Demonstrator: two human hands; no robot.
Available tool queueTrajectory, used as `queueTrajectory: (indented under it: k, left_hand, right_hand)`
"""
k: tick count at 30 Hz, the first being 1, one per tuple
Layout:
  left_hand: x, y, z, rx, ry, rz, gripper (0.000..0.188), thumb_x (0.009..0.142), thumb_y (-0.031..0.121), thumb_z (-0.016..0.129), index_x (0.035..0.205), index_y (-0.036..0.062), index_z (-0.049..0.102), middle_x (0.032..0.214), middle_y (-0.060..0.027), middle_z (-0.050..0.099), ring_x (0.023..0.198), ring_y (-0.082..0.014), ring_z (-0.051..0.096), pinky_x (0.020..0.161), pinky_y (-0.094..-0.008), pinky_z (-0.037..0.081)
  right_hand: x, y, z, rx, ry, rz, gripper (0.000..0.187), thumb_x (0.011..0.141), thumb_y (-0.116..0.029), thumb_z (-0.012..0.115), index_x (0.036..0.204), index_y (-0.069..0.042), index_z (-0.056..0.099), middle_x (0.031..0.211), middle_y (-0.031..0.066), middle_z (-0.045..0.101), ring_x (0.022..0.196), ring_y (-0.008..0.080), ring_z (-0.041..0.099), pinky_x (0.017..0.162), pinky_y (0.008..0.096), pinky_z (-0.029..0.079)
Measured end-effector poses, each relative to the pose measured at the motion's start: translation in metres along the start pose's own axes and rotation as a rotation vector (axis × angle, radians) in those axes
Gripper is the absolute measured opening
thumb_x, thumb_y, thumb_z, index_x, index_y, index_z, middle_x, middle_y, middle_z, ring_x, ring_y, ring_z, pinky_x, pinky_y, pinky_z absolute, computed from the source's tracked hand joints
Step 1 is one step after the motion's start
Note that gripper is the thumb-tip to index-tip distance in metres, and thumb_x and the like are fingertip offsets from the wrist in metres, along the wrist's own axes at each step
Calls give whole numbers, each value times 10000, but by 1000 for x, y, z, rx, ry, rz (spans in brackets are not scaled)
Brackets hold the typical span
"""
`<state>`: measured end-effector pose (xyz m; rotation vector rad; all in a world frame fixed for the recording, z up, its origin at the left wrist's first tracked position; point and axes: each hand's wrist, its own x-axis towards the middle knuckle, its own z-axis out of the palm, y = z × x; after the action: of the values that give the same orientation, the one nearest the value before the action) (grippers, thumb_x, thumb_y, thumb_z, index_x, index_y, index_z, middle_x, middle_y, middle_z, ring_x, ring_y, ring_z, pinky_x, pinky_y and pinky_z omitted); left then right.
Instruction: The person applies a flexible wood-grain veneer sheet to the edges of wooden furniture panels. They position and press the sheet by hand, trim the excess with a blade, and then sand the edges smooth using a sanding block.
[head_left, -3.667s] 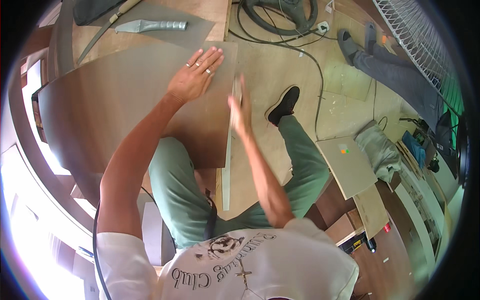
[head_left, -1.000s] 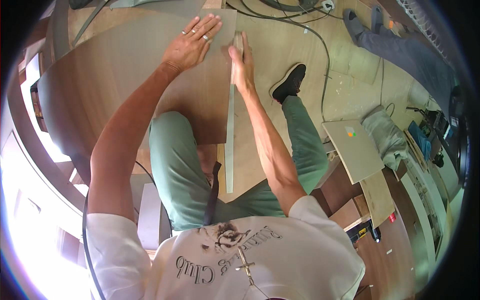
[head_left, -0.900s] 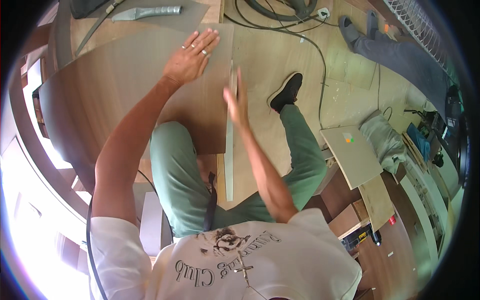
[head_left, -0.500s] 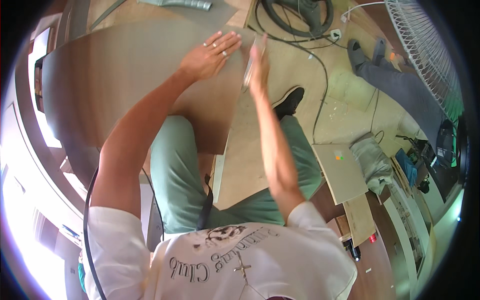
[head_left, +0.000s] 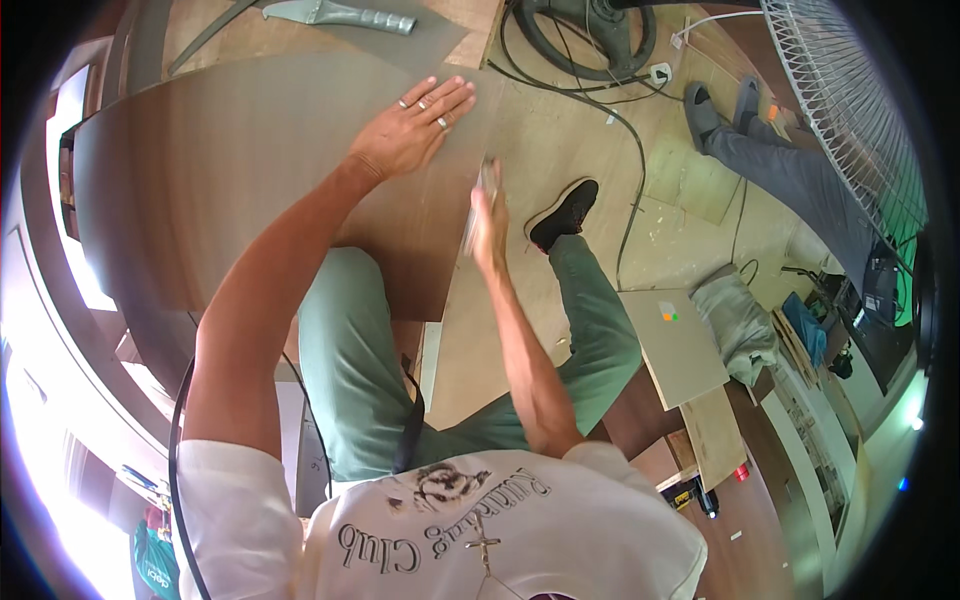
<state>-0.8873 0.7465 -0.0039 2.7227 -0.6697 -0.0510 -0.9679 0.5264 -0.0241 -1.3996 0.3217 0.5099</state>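
Observation:
A large brown board (head_left: 230, 150) with a curved far edge lies before me and partly over my left thigh. My left hand (head_left: 412, 128), with rings on its fingers, rests flat on the board near its right-hand corner, fingers stretched out. In my right hand (head_left: 489, 238) is a slim, pale grey, flat block (head_left: 469, 235), held upright along the board's right edge. Its exact kind is hard to make out. Whether it touches the edge cannot be told.
Beyond the board lies a grey-handled, knife-like tool (head_left: 345, 16). Black cables (head_left: 640, 150) cross the floor by a round dark base (head_left: 590, 70) and a wire fan guard (head_left: 830, 90). Another person's legs (head_left: 790, 160) stretch in at the right, above a pale panel (head_left: 670, 345).
My right hand has moved toward me along the board's right edge with the flat block. My left hand stays flat on the board. The view has shifted slightly.

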Motion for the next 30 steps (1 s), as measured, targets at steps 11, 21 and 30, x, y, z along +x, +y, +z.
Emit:
queueTrajectory:
  k: [11,21,30]
  left_hand:
    - [-12,-1,3,44,-8,-22,607,986,195,535,1564,77,392,1629,-37,375,1538,-181,277,1286,-421,212]
    - [-4,-2,4,2,0,-28,631,970,153,553,1570,81,375,1646,-38,341,1538,-187,280,1288,-408,211]
    - [4,4,1,-8,8,-16,615,969,161,549,1561,85,398,1641,-39,353,1537,-191,282,1286,-412,214]
  right_hand:
    - [30,-51,29,4,-10,-49,907,971,-328,672,1617,48,158,1626,227,284,1462,291,353,1170,410,354]
    - [86,-75,26,-153,28,7,932,971,-433,653,1595,84,192,1597,293,324,1438,319,414,1190,393,329]
    - [124,-105,27,-95,48,-91,917,953,-374,688,1602,59,207,1538,284,416,1375,296,484,1148,374,379]
